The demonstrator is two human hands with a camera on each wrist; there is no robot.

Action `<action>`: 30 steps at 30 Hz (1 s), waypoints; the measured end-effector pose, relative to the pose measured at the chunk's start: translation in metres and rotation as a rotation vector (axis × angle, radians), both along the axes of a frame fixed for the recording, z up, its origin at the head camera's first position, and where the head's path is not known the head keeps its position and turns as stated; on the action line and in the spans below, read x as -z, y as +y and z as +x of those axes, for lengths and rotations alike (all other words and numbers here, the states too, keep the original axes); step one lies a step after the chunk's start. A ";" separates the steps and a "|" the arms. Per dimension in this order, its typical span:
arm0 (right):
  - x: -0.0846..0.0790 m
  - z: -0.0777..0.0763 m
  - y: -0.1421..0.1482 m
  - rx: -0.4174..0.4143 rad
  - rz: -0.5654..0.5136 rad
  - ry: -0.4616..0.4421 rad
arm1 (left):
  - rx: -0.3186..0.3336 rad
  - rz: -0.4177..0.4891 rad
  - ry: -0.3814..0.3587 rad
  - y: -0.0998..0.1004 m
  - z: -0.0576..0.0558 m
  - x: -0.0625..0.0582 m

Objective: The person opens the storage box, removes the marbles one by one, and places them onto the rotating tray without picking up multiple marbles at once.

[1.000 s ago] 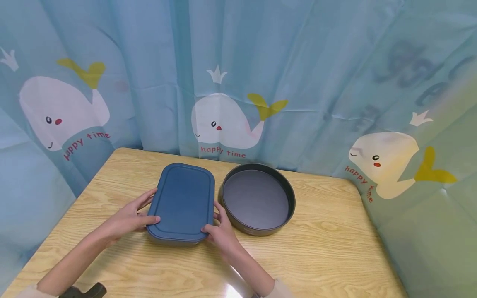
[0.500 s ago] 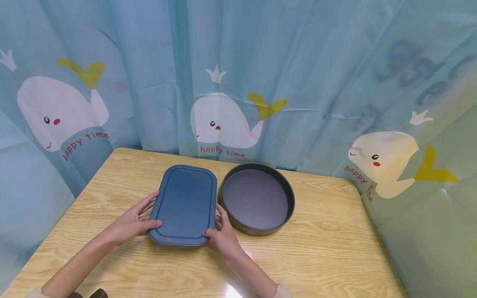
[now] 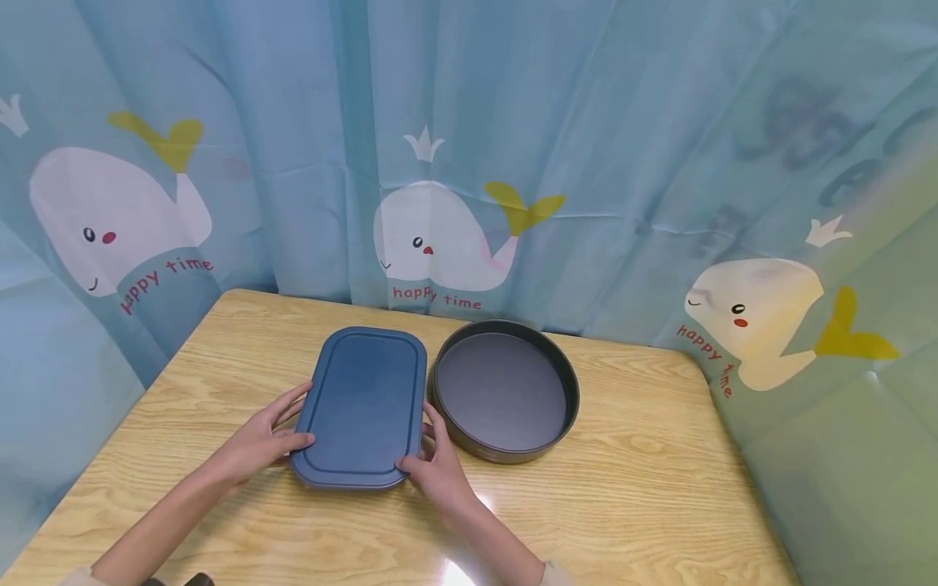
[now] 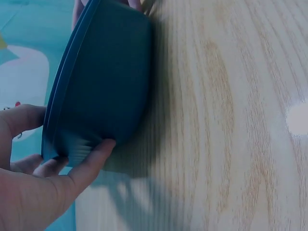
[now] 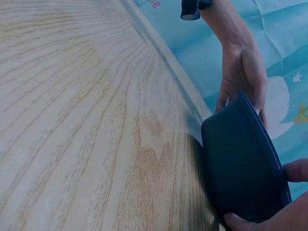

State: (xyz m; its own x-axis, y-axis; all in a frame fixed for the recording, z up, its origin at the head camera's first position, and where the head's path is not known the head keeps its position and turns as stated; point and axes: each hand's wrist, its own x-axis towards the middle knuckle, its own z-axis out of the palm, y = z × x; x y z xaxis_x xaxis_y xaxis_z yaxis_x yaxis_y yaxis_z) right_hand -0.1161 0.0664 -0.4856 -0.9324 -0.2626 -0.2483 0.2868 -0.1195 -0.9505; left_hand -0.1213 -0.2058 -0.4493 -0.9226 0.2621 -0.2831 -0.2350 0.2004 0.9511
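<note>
A rectangular food container (image 3: 364,399) with a blue lid sits at the left of the wooden table, its long sides running away from me. My left hand (image 3: 252,446) grips its left side near the front corner, thumb over the lid's edge. On the opposite side my right hand (image 3: 442,478) holds the front right corner, thumb likewise on the rim. Both wrist views show the container's dark smooth wall (image 4: 108,72) close to the table; whether its base touches the wood I cannot tell. Fingers (image 5: 236,220) of the right hand press the wall low down.
Just right of the container stands a round dark grey baking pan (image 3: 501,391) with nothing in it. A blue curtain (image 3: 608,163) printed with whales hangs behind and beside the wooden table (image 3: 645,472). A black strap-like device (image 5: 190,9) is on the left wrist.
Both hands have shifted the container slightly to the right and toward me. Its front wall, visible a second ago, shows less now. The round pan has not moved.
</note>
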 end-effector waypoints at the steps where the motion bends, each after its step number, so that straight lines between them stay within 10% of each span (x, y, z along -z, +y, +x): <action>1: 0.001 0.000 0.000 -0.004 -0.002 0.004 | -0.001 0.000 -0.001 0.000 0.000 0.000; 30: 0.001 0.006 0.000 -0.034 0.023 0.084 | -0.023 -0.009 0.011 -0.003 -0.002 0.009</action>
State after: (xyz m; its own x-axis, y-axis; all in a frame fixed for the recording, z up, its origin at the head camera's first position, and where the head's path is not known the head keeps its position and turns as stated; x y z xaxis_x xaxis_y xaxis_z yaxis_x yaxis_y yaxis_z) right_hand -0.1101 0.0664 -0.4865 -0.9408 -0.2896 -0.1762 0.2099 -0.0894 -0.9736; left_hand -0.1231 -0.2084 -0.4588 -0.9315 0.2383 -0.2750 -0.2289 0.2038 0.9519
